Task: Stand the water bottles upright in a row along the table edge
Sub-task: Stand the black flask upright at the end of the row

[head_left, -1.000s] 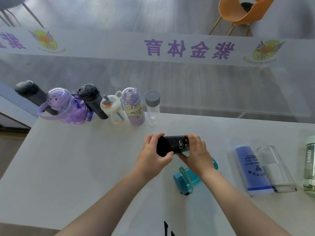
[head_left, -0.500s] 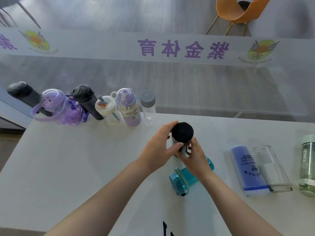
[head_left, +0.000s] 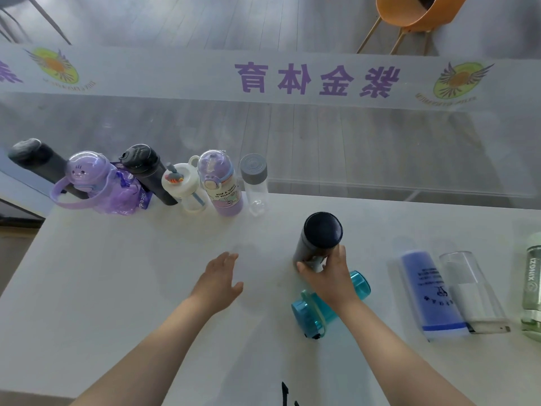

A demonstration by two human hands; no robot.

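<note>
White table [head_left: 123,276], six bottles lined at 11 o'clock; my right hand [head_left: 328,276] gripped the upright black bottle [head_left: 319,238] at center, left hand [head_left: 218,281] hovered loose and empty; next, probably slide it beside the clear bottle [head_left: 255,183].

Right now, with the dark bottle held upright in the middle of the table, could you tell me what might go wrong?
1. The right hand grips the dark cylindrical bottle low at its base, alone; the tall bottle could tip as it is carried to the row.
2. The teal translucent bottle lies directly under that forearm and could be knocked and roll.
3. The clear grey-capped bottle ending the row could be bumped on placement.
</note>
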